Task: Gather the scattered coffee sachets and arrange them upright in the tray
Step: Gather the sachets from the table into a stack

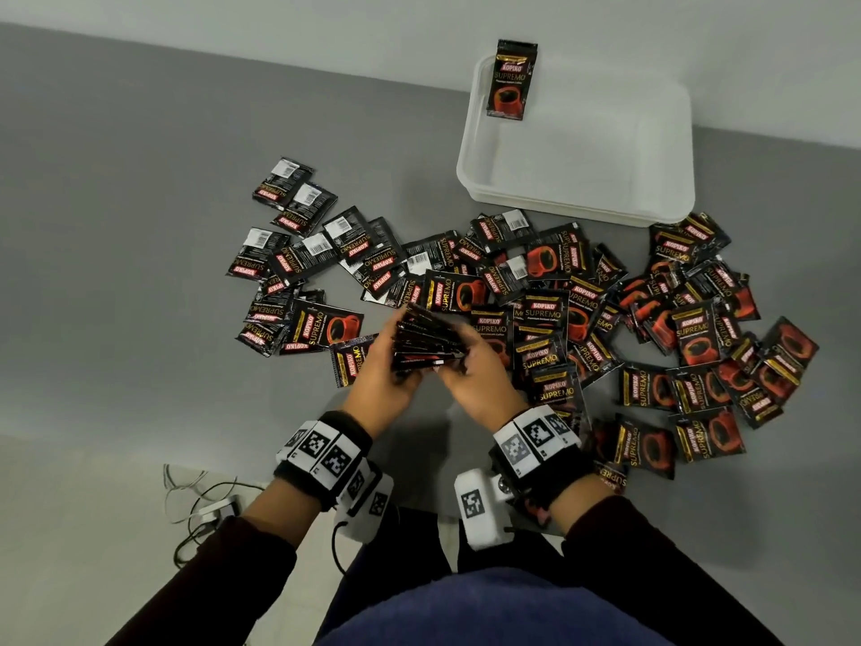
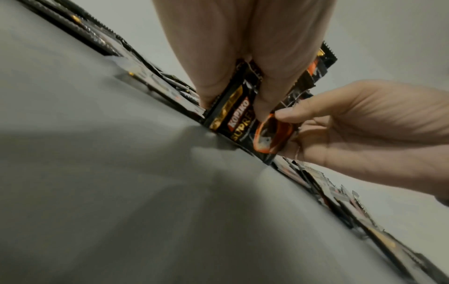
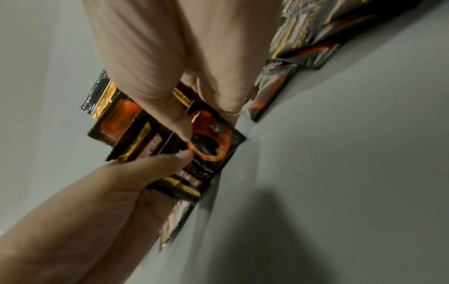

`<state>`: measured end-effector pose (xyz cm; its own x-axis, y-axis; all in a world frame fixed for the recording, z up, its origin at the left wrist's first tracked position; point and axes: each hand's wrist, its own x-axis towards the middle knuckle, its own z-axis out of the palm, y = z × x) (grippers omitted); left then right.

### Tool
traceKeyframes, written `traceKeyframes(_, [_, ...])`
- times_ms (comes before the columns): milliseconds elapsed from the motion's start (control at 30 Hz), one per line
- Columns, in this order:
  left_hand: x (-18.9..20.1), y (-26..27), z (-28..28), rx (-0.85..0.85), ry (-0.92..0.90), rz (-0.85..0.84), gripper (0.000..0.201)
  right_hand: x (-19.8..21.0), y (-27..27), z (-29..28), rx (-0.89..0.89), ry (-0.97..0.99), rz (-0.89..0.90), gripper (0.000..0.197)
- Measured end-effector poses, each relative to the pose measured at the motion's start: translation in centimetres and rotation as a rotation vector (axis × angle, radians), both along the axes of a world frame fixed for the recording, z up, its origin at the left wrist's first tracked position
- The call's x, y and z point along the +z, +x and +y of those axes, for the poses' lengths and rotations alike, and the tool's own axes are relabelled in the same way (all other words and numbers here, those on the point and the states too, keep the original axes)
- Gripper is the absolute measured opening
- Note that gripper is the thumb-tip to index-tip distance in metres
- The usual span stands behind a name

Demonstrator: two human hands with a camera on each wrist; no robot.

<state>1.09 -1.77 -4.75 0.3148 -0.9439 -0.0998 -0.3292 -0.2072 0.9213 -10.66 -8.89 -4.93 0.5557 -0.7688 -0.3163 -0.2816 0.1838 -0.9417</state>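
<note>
Both hands hold one stack of black-and-red coffee sachets (image 1: 426,340) on edge just above the grey table (image 1: 140,226). My left hand (image 1: 396,366) grips its left end, my right hand (image 1: 468,366) the right end. In the left wrist view the left hand's fingers (image 2: 272,96) press the stack (image 2: 238,124) while the right hand's thumb (image 2: 303,111) pinches its face. The right wrist view shows the stack (image 3: 209,142) between both hands. Several loose sachets (image 1: 689,338) lie scattered around. The white tray (image 1: 577,205) holds one upright sachet (image 1: 511,79) at its far left corner.
More loose sachets (image 1: 298,254) lie flat to the left, many with the barcode side up. The tray stands at the table's far right by a pale wall. Cables and a small device (image 1: 209,508) lie on the floor at the lower left, past the table's edge.
</note>
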Motion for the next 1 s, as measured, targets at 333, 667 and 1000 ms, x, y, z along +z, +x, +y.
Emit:
traceKeyframes(333, [-0.2, 0.4, 0.1, 0.079, -0.007, 0.147, 0.069, -0.3, 0.8, 0.5, -0.022, 0.064, -0.075, 0.060])
traceKeyframes(667, [-0.5, 0.9, 0.3, -0.005, -0.032, 0.136, 0.078, -0.2, 0.3, 0.1, 0.068, -0.106, 0.016, 0.059])
traceKeyframes(1000, [-1.1, 1.3, 0.0, -0.010, -0.013, 0.105, 0.078, -0.2, -2.2, -1.8, -0.065, -0.192, 0.101, 0.036])
